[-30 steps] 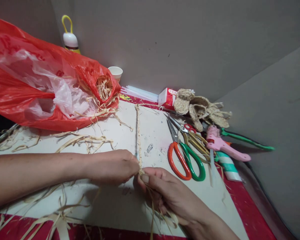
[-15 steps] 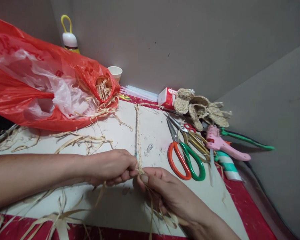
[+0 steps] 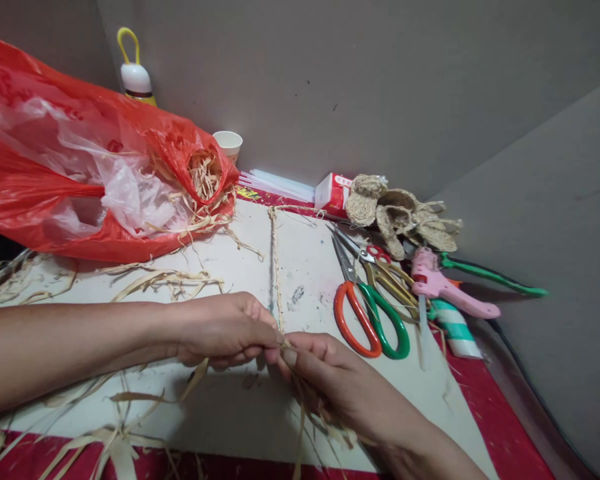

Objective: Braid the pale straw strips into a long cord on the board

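A thin straw braid (image 3: 275, 267) runs straight up the pale board (image 3: 310, 267) to its far edge. My left hand (image 3: 225, 330) and my right hand (image 3: 325, 380) meet at the braid's near end, both pinched on the loose straw strands there. Loose strands (image 3: 300, 440) trail down from under my right hand, and one flat strand (image 3: 197, 380) hangs below my left. Fingertips of both hands touch at the working point.
A red plastic bag (image 3: 45, 167) spilling straw lies at the left. Orange-and-green scissors (image 3: 370, 313), other scissors, a pink glue gun (image 3: 440, 283), green pliers, woven straw pieces (image 3: 395, 210), a paper cup (image 3: 229, 143) and a bottle (image 3: 135, 73) stand at the back and right.
My left hand has turned and pulled a strand out beneath it, and its fingertips have closed in on my right hand's. The view has shifted slightly.
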`<action>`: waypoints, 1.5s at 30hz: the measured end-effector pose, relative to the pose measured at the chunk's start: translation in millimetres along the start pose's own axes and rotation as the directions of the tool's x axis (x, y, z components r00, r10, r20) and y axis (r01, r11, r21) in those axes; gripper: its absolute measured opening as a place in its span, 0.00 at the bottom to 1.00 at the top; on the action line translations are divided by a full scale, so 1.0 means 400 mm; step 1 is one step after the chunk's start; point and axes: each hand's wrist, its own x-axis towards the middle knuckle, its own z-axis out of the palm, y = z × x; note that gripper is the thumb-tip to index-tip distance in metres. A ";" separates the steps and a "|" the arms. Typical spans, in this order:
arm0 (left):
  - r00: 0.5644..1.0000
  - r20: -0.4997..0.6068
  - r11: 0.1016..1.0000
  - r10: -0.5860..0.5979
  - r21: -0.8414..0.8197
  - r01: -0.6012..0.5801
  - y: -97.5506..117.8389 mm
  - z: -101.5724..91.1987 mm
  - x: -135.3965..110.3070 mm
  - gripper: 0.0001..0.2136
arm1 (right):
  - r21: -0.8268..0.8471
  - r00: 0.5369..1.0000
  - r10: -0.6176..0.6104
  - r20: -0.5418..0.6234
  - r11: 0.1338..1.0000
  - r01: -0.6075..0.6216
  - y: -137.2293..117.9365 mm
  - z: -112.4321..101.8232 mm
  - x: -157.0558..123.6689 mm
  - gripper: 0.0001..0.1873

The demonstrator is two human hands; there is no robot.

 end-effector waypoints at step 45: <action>0.970 -0.134 0.946 0.205 0.280 -0.161 -0.058 0.026 0.003 0.15 | -0.995 0.747 -0.658 -0.094 0.034 -0.096 0.057 0.098 -0.042 0.06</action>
